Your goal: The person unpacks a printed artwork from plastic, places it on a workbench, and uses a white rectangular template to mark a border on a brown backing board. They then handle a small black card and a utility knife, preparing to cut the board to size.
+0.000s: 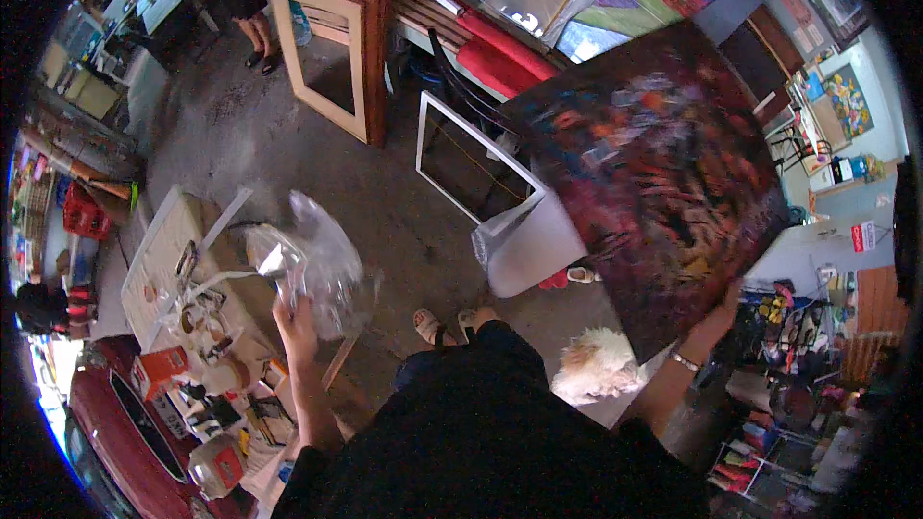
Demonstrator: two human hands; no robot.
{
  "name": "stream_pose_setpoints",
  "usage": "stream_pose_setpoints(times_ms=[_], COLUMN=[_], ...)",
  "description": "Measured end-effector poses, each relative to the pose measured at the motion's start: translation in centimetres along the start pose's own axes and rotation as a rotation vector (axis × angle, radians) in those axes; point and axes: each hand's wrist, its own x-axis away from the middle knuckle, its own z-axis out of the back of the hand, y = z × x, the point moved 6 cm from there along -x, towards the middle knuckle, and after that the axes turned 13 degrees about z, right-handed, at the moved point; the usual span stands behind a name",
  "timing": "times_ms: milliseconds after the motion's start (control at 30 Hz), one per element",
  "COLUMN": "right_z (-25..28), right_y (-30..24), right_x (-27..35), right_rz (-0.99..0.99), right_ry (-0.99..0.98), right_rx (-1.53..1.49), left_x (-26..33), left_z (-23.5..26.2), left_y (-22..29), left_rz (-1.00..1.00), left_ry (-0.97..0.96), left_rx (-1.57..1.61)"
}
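Observation:
A crumpled sheet of clear plastic [332, 264] bunches up from my left hand [296, 319], its fingers closed around the lower part. Over on the right, a large dark abstract painting [663, 173] in reds, browns and purples tilts at an angle. My right hand [716, 320] grips it at its lower right edge, with the fingers partly hidden by the canvas. A white rectangular frame [420, 139] stands left of the painting. Below it, a pale panel [524, 255] with some clear wrap at its side is partly covered by the painting.
A cluttered worktable [159, 259] with tools and boxes stands at my left, with a red car [115, 413] beyond. A fluffy white dog [596, 365] is near my right leg. Ahead lean a large wooden frame [378, 67] and more pictures; another person [252, 14] stands at far left.

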Motion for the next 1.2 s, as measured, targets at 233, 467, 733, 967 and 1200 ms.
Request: stream_pose_setpoints(times_ms=[233,467,733,967,1200], right_z=[9.7,11.6,14.1,14.8,5.5], right_y=[-3.6,-2.2,-0.5,-1.6,-1.8], right_x=[-1.9,-3.7,-5.9,-4.3,-7.6], right_rz=[0.189,0.267,0.408,0.336,0.299], right_ry=[0.358,0.548,0.477,0.555,0.692], right_rx=[-0.005,-0.1,0.511,0.843,0.262], left_x=[-8.3,-12.5,-15.7,-28.0,-27.7], left_z=[-20.8,-44.4,-65.4,-74.8,-69.6], left_y=[18.3,21.5,24.9,18.2,12.8], left_rz=[-0.378,-0.657,-0.713,-0.502,-0.226], left_ry=[-0.11,-0.424,-0.333,-0.211,-0.592], left_rx=[0.074,-0.189,-0.578,-0.316,-0.925])
